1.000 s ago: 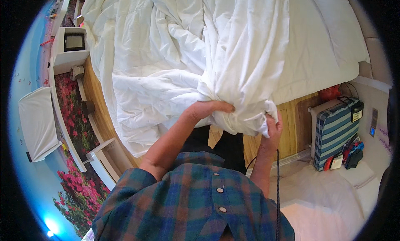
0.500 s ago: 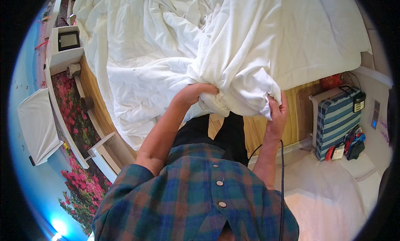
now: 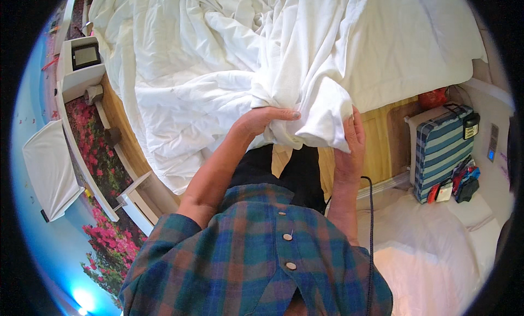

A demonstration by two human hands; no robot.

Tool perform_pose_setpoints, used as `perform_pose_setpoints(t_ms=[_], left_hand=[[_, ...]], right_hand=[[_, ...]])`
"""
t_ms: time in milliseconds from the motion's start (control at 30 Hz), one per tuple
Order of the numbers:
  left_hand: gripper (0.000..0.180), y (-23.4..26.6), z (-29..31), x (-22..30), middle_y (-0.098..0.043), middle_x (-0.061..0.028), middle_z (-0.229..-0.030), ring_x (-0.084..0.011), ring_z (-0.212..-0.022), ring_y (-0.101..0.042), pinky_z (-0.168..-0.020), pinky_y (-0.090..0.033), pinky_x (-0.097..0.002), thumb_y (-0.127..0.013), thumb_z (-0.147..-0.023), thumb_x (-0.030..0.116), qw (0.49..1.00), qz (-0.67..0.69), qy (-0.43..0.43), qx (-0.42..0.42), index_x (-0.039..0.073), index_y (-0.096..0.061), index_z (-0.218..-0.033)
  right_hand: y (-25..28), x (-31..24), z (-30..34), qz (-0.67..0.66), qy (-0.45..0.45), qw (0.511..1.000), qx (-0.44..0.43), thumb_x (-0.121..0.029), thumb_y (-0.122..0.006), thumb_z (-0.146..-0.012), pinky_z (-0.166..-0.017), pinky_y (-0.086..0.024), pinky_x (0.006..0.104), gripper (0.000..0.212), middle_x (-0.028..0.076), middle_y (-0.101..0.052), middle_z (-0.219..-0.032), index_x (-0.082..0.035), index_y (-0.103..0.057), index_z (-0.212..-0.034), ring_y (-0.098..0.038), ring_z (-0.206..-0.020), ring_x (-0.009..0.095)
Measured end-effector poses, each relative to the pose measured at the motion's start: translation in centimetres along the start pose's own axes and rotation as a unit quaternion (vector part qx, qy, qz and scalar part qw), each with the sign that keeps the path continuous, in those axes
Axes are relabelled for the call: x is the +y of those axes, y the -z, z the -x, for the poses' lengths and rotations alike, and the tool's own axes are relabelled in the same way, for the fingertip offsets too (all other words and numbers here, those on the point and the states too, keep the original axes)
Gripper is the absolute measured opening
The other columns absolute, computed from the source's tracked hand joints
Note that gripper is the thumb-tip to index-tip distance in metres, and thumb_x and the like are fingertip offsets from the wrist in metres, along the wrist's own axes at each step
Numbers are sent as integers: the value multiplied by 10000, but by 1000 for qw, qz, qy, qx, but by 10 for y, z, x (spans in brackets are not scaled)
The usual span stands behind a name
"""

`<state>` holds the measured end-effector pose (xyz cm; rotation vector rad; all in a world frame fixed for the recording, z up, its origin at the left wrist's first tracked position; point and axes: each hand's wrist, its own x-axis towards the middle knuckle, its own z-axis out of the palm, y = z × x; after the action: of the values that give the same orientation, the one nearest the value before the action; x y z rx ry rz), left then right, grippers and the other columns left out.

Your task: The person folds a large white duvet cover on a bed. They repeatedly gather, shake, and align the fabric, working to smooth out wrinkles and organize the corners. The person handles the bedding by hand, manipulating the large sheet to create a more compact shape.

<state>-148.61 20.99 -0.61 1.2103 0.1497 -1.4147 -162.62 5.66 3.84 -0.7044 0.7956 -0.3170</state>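
A large rumpled white duvet [image 3: 191,103] spreads over the bed and hangs toward me. My left hand [image 3: 262,120] is closed round a gathered bunch of it, thumb lying across the top and pointing right. To the right of that bunch, a loose corner flap [image 3: 326,115] of the same white cloth stands out. My right hand [image 3: 353,136] pinches this flap at its right edge, its fingers upright and partly behind the cloth. Deep folds run from the bunch up toward the far side of the bed.
A blue striped cushion-like case [image 3: 443,152] leans by the right wall, with small dark and red items [image 3: 461,182] beside it. At left stand a white shelf unit [image 3: 82,70] and an open white drawer [image 3: 136,201]. A black cord [image 3: 371,234] hangs beside my right arm.
My right hand has shifted slightly left and up, bringing the cloth flap closer to my left hand. The flap now looks smoother and folded over. My left hand keeps its hold, thumb stretched further right.
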Motion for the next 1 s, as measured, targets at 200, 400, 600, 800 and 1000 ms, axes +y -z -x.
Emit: perform_pose_setpoints(t_ms=[200, 400, 600, 800, 1000], left_hand=[[477, 13, -24, -20, -573, -101, -1210, -200, -1062, -563, -967, -411, -305, -609, -854, 260, 985, 91, 20, -144, -27, -531, -1227], [476, 10, -27, -19, -569, -86, -1221, -168, -1074, -562, -916, -458, -304, -575, -891, 295, 985, 93, -111, -97, 7, -498, -1262], [410, 29, -24, -35, -597, -110, -1168, -189, -1029, -591, -914, -458, -314, -555, -888, 223, 966, 213, -56, -137, -41, -538, -1200], [323, 18, -3, -19, -658, -146, -1009, -217, -900, -634, -832, -485, -311, -592, -787, 142, 989, 143, 0, -48, -83, -637, -1014], [448, 9, 22, -2, -651, -157, -987, -270, -883, -632, -876, -475, -328, -673, -647, 54, 978, 191, -76, -23, -95, -593, -1061]], right_hand=[[-12, 12, -8, -32, -25, 995, -94, -132, -489, -944, -1013, -360, 333, 436, 130, -487, -1295, 24, -392, -1339, -465, -1198, 196], [-15, 25, -11, 119, 71, 983, -120, -15, -529, -887, -956, -398, 280, 454, 105, -536, -1230, 9, -409, -1324, -525, -1114, 171], [-8, 33, -26, 292, 185, 937, -53, -21, -564, -850, -813, -471, 265, 317, 103, -588, -1097, 8, -515, -1161, -586, -970, 140], [-16, 38, -27, 334, 189, 921, -60, -14, -602, -811, -715, -499, 267, 193, 93, -657, -892, 5, -585, -1002, -625, -782, 138], [-15, 46, -30, 465, 241, 852, 6, -66, -656, -771, -687, -500, 277, 184, 82, -644, -829, -12, -591, -934, -623, -735, 165]])
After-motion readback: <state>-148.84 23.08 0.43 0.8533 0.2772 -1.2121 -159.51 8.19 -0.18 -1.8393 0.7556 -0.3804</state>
